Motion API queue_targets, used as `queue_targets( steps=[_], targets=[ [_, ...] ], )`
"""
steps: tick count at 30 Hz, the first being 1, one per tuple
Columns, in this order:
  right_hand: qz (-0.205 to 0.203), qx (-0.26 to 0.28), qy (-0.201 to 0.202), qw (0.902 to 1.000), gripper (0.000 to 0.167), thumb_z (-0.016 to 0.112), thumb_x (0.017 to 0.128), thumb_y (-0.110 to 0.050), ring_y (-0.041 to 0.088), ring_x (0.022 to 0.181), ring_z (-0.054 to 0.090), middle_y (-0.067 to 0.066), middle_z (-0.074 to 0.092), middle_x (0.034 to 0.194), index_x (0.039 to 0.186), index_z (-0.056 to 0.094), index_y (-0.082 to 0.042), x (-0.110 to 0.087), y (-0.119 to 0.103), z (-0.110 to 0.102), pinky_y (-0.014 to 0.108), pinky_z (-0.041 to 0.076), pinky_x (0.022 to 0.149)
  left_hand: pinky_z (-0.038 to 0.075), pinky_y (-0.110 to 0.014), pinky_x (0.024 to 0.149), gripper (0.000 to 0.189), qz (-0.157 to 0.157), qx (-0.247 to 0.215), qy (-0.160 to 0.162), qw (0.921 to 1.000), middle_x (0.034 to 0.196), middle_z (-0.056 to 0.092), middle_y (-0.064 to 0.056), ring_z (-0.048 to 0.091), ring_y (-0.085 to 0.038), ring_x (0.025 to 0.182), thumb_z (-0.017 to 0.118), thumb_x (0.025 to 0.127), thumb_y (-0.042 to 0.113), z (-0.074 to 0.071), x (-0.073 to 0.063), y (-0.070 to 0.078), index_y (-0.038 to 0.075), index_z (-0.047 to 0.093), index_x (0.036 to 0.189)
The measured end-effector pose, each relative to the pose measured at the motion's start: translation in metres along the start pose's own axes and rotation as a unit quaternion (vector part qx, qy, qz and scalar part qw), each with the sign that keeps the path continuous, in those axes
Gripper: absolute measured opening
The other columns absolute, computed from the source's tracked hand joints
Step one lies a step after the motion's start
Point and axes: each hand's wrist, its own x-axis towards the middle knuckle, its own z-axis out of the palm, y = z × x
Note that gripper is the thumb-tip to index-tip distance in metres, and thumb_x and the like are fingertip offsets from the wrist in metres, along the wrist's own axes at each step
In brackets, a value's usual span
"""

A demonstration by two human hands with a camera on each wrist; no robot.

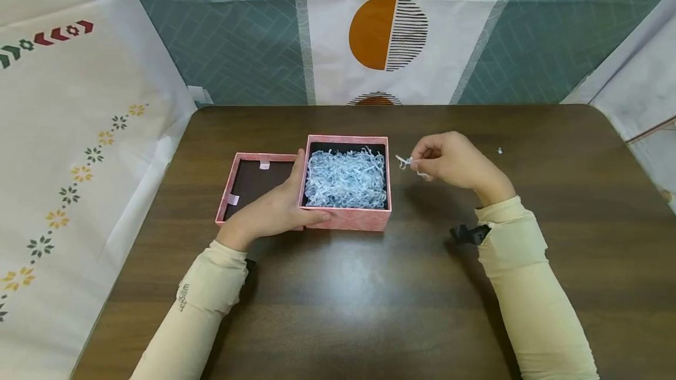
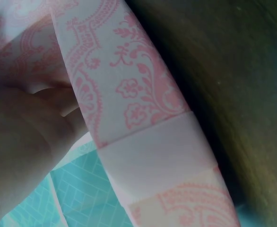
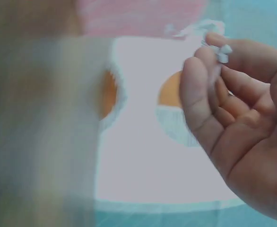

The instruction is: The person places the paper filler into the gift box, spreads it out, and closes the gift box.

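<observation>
A pink patterned box [image 1: 345, 220] stands on the table, filled with pale blue shredded paper [image 1: 345, 179]. My left hand [image 1: 271, 207] holds it at the left side, thumb along the front wall and fingers at the left edge. To the right of the box, my right hand [image 1: 459, 160] pinches a few paper shreds [image 1: 404, 162] between thumb and fingertips, above the tabletop. The right wrist view shows these same white shreds [image 3: 223, 53] at the fingertips. In the left wrist view, a pink floral side wall [image 2: 115, 71] is crossed by a white band [image 2: 157, 158].
Left of the box lies a shallow pink lid [image 1: 259, 183] with a dark inside and light tabs, partly behind my left hand. A small loose scrap [image 1: 499, 151] sits on the brown table [image 1: 348, 309] at right. A patterned curtain [image 1: 248, 46] hangs behind the table.
</observation>
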Motion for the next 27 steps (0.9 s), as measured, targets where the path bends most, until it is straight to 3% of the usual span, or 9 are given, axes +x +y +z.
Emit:
queue_targets(
  steps=[3,6,10,14,19,23,25,27],
  targets=[
    [-0.034,0.042,0.062,0.9966,0.006,0.07,0.095,-0.009,0.029,0.069,0.058,0.01,0.062,0.076,0.09,0.069,-0.005,-0.002,-0.022,0.0,0.03,0.044,0.055,0.031,-0.048,0.114,0.133,-0.002,0.005,-0.002,1.0,0.168,-0.002,-0.01,0.028,-0.029,0.146,0.077,0.082,0.058,0.0,0.002,0.001,0.027,-0.032,0.153],
    [-0.076,0.067,0.093,0.9906,0.008,0.07,0.096,-0.012,0.028,0.071,0.057,0.01,0.063,0.08,0.093,0.071,-0.005,0.002,-0.044,0.007,0.03,0.045,0.057,0.03,-0.048,0.114,0.133,-0.003,0.007,-0.002,1.0,0.168,-0.002,-0.01,0.027,-0.029,0.146,0.077,0.083,0.056,-0.001,0.002,0.001,0.025,-0.031,0.154],
    [-0.116,0.037,0.081,0.9892,0.011,0.07,0.096,-0.012,0.022,0.078,0.057,0.007,0.068,0.092,0.103,0.076,-0.005,0.011,-0.063,0.019,0.033,0.049,0.067,0.028,-0.048,0.115,0.132,0.003,-0.001,-0.001,1.0,0.168,-0.004,-0.008,0.025,-0.028,0.147,0.077,0.083,0.055,0.0,0.002,0.001,0.025,-0.03,0.155],
    [-0.117,-0.005,0.059,0.9914,0.021,0.068,0.097,-0.009,0.022,0.084,0.06,0.007,0.071,0.104,0.116,0.076,-0.006,0.012,-0.062,0.015,0.035,0.05,0.073,0.026,-0.048,0.116,0.133,0.015,-0.009,-0.002,0.9998,0.168,-0.006,-0.006,0.022,-0.027,0.148,0.078,0.082,0.055,0.003,0.006,0.003,0.026,-0.029,0.155],
    [-0.063,0.006,0.09,0.9939,0.024,0.066,0.099,-0.009,0.026,0.076,0.061,0.01,0.071,0.095,0.121,0.074,-0.006,0.005,-0.038,-0.015,0.028,0.049,0.063,0.029,-0.047,0.115,0.131,0.019,-0.002,0.002,0.9998,0.168,-0.008,-0.005,0.023,-0.027,0.148,0.077,0.083,0.055,0.004,0.01,0.006,0.026,-0.029,0.155],
    [0.005,0.015,0.12,0.9926,0.025,0.064,0.1,-0.01,0.026,0.074,0.061,0.012,0.069,0.093,0.123,0.071,-0.003,0.0,0.007,-0.043,0.024,0.05,0.06,0.032,-0.049,0.113,0.13,0.013,-0.003,0.007,0.9999,0.168,-0.005,-0.007,0.029,-0.029,0.145,0.076,0.084,0.056,0.005,0.007,0.004,0.027,-0.028,0.155],
    [0.048,0.031,0.153,0.9866,0.025,0.064,0.1,-0.011,0.022,0.072,0.062,0.008,0.068,0.091,0.123,0.07,-0.002,-0.005,0.038,-0.055,0.024,0.051,0.06,0.034,-0.05,0.111,0.13,0.014,-0.007,0.008,0.9999,0.168,-0.004,-0.007,0.032,-0.03,0.143,0.077,0.084,0.055,0.005,0.005,0.002,0.028,-0.028,0.155],
    [0.091,0.067,0.207,0.9718,0.024,0.064,0.1,-0.01,0.015,0.067,0.064,0.002,0.069,0.087,0.12,0.07,0.001,-0.011,0.072,-0.066,0.023,0.053,0.058,0.033,-0.051,0.112,0.131,0.018,-0.008,0.009,0.9998,0.168,-0.002,-0.008,0.032,-0.031,0.143,0.078,0.083,0.053,0.005,0.004,0.0,0.028,-0.028,0.156]
  ],
)
